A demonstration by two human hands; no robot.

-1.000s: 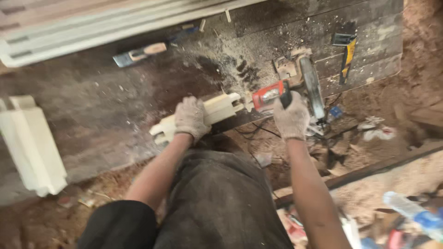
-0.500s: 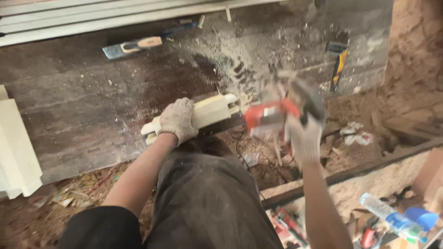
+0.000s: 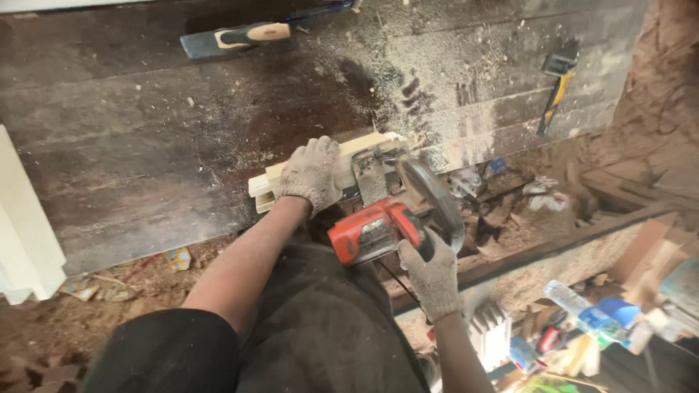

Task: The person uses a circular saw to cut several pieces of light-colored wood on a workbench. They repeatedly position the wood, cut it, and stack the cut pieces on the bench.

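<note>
My left hand (image 3: 312, 175), in a grey work glove, presses down on a pale wooden moulding strip (image 3: 329, 169) lying across the near edge of a dark plank workbench (image 3: 145, 145). My right hand (image 3: 434, 273), also gloved, grips the handle of a red circular saw (image 3: 393, 218). The saw's base plate and blade guard rest on the right end of the strip, right beside my left hand. My dark trousers fill the bottom middle of the view.
Sawdust covers the bench's right half. A wood-handled tool (image 3: 240, 36) lies at the bench's far edge, a yellow-handled brush (image 3: 555, 87) at the right. White moulding pieces (image 3: 22, 233) stand at the left. Scrap wood, bottles and clutter (image 3: 597, 320) lie on the dirt floor to the right.
My right hand lifted the saw from the right of the strip and brought it left, down onto the strip's right end. My left hand stayed on the strip.
</note>
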